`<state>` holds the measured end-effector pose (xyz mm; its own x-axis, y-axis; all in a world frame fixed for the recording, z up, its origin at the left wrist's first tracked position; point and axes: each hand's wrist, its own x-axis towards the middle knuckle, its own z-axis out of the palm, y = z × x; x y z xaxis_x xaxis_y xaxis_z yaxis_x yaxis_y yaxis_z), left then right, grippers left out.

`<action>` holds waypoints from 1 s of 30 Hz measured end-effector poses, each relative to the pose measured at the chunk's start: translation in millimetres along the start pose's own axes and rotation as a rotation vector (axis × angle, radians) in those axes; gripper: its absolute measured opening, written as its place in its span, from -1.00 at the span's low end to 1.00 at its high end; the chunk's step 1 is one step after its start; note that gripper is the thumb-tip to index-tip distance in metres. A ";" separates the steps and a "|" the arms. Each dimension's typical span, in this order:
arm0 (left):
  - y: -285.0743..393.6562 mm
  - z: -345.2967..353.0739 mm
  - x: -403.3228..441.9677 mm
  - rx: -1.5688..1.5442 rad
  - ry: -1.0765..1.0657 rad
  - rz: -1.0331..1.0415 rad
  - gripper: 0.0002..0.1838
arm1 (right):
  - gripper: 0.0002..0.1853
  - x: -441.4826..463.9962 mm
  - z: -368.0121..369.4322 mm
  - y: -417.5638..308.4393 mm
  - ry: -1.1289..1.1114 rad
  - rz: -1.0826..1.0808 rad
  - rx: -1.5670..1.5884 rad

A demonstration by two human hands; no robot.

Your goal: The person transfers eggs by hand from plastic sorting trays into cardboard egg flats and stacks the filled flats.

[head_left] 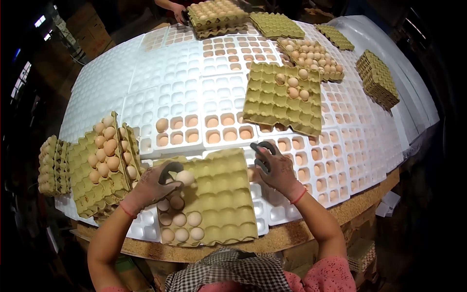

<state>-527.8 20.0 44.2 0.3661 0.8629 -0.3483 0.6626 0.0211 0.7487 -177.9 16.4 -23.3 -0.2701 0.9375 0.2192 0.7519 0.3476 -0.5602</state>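
Note:
My left hand (154, 185), in a dark-fingered glove, is closed on a pale egg (185, 178) above the left part of a green egg tray (228, 194). Several eggs (180, 220) sit in the tray's lower left cups, and its right cups hold none. To the right of this tray, my right hand (276, 168), gloved too, is over the white foam trays with its thumb and fingers apart and nothing between them. Just ahead, the white foam tray (202, 147) holds eggs in its front cups.
Tilted trays with eggs (111, 147) stand at the left. A green tray (282, 104) with several eggs lies on the foam trays ahead. Stacked trays (378, 80) are at the right. Another person's hand (178, 11) touches an egg tray stack (216, 17) at the far edge.

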 end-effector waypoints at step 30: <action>47.3 -128.6 63.7 -0.236 0.475 0.306 -0.60 | -0.58 200.4 202.5 -101.4 -0.115 -0.605 -0.161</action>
<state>-557.2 140.8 129.9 0.1492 0.9771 0.1514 0.3906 -0.1990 0.8988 -430.0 171.8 -84.3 -0.7319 0.5741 0.3670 0.5241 0.8185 -0.2353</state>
